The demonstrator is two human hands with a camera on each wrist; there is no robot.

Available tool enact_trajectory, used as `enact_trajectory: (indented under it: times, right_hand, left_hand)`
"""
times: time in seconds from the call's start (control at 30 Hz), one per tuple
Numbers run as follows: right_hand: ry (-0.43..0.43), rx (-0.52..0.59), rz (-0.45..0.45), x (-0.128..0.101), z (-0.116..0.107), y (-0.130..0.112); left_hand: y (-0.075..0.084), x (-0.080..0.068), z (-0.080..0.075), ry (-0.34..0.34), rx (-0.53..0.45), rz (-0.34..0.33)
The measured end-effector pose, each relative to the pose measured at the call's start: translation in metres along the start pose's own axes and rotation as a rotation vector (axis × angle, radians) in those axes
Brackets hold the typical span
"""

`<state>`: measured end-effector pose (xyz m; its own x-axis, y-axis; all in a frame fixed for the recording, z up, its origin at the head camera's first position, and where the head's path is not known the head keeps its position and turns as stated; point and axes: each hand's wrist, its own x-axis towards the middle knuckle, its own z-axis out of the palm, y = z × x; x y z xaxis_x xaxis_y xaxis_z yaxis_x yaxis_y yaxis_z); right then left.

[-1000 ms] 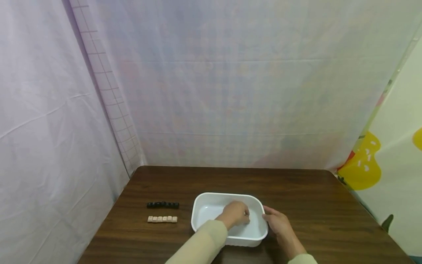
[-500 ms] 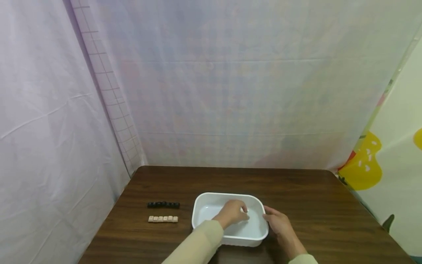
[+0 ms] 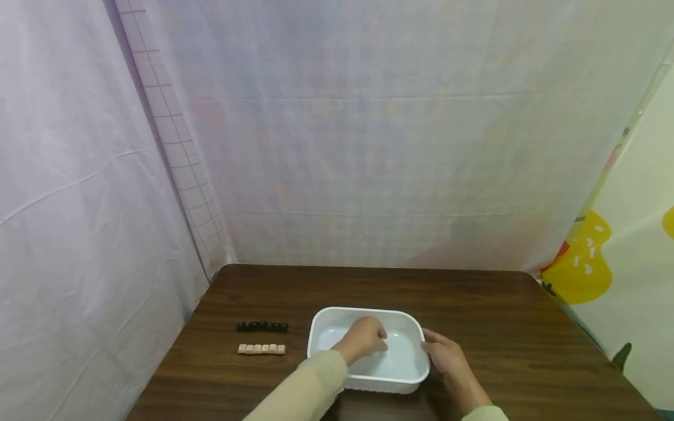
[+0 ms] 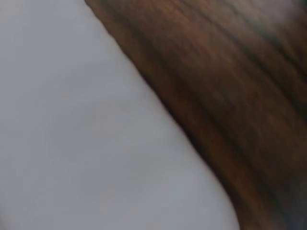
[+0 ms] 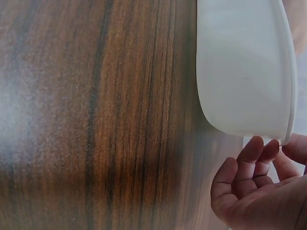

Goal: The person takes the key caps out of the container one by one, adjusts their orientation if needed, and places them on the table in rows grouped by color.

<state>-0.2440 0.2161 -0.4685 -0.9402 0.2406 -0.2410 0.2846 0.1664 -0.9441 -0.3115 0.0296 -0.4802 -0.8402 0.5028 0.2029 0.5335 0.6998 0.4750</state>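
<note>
A white rectangular tub (image 3: 387, 386) stands on the table. My right hand (image 3: 447, 359) grips its right end, thumb at the rim and fingers (image 5: 250, 149) against the outer wall in the right wrist view. My left hand (image 3: 364, 337) reaches down inside the tub with its fingers curled and thumb close to them; I cannot tell whether it holds something small. The left wrist view shows only the blurred tub wall (image 4: 96, 124). Left of the tub lie a row of small black cubes (image 3: 262, 327) and, nearer, a row of small whitish cubes (image 3: 261, 349).
The dark wood-grain table (image 3: 500, 316) ends at a pale curtain (image 3: 368, 175) behind. Another white curtain (image 3: 79, 234) hangs along the left side. On the right hangs a pale sheet with a yellow print (image 3: 579, 263).
Inside the tub my left hand has shifted left, its forearm drawing back with it. The right hand keeps its grip on the tub's right end. Both rows of cubes lie as before.
</note>
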Motion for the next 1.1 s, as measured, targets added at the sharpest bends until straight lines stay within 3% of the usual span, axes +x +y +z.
enact_trajectory:
  times: [0.2, 0.57, 0.8, 1.1]
  right_hand:
    - [0.005, -0.009, -0.004, 0.000, 0.000, 0.001]
    - [0.017, 0.011, -0.014, 0.001, 0.001, 0.002]
    - [0.001, 0.008, -0.048, 0.000, 0.002, 0.004]
    - [0.026, -0.012, -0.051, -0.001, 0.002, 0.003]
  left_hand:
    - [-0.008, -0.006, -0.014, -0.001, -0.120, 0.065]
    - [-0.018, -0.025, -0.048, 0.029, -0.289, -0.008]
    - [-0.033, -0.035, -0.060, 0.039, -0.359, -0.083]
    - [-0.055, -0.059, -0.073, 0.075, -0.416, -0.094]
